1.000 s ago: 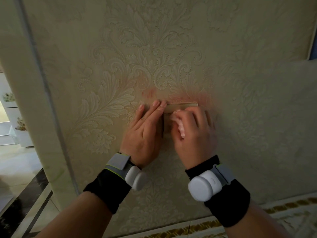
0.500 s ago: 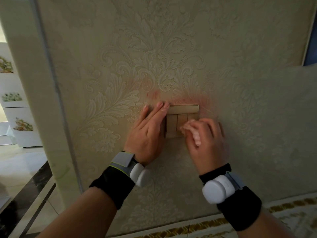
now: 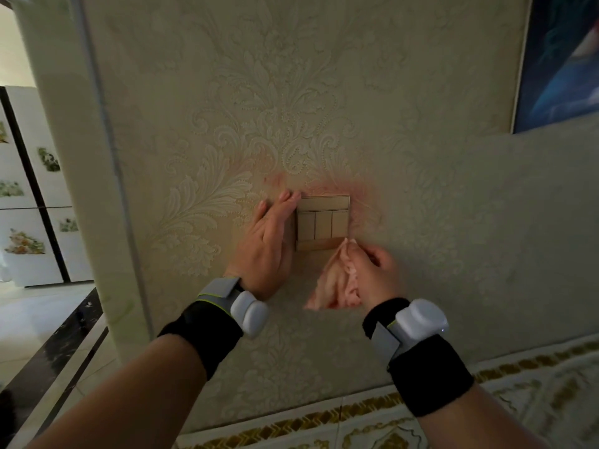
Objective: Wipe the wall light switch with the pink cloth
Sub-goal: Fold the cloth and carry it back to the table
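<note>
Three rockers sit bare on the light switch [image 3: 323, 222]. My left hand [image 3: 269, 241] lies flat and open beside its left edge. My right hand [image 3: 376, 275] pinches the pink cloth [image 3: 334, 281] just below the lower right corner; it looks light and floppy, best bunched near my fingertips.

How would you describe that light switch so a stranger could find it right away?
Start from the cream embossed wall; near its middle, inside a reddish smudge, sits the light switch. It lies between the flat left hand and the right hand gripping the pink cloth. It is the only smooth tan plate there, split into three upright rockers.
</note>
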Demonstrator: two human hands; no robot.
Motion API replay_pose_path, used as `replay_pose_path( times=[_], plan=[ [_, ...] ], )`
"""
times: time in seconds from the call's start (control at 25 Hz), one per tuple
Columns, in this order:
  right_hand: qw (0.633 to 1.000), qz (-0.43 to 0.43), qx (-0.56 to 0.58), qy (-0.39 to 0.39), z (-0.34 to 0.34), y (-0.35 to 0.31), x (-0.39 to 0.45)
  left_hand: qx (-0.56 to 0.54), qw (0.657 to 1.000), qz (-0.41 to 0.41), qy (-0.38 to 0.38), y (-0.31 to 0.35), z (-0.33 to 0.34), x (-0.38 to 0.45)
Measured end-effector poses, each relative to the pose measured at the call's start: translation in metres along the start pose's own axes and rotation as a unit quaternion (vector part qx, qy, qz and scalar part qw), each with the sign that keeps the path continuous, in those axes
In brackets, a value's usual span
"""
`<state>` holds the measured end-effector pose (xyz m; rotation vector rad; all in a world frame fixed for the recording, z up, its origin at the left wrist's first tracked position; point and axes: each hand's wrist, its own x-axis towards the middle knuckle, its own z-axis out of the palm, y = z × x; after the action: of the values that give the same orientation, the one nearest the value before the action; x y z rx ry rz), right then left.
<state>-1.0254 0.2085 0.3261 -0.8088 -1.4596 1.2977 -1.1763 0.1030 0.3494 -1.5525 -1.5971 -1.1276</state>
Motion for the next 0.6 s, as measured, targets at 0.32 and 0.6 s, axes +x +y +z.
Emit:
replay_pose_path(
  times=[0.32,0.6],
  plan=[
    [0.983,0.156,0.017,-0.096,-0.016,-0.001,-0.05,-0.438,0.753,-0.487,-0.057,0.089,0.0,-0.078],
    [0.967,0.136,-0.01,-0.214,-0.097,0.007,-0.12,-0.471,0.629,-0.605,-0.131,0.176,-0.005,-0.121]
  ],
)
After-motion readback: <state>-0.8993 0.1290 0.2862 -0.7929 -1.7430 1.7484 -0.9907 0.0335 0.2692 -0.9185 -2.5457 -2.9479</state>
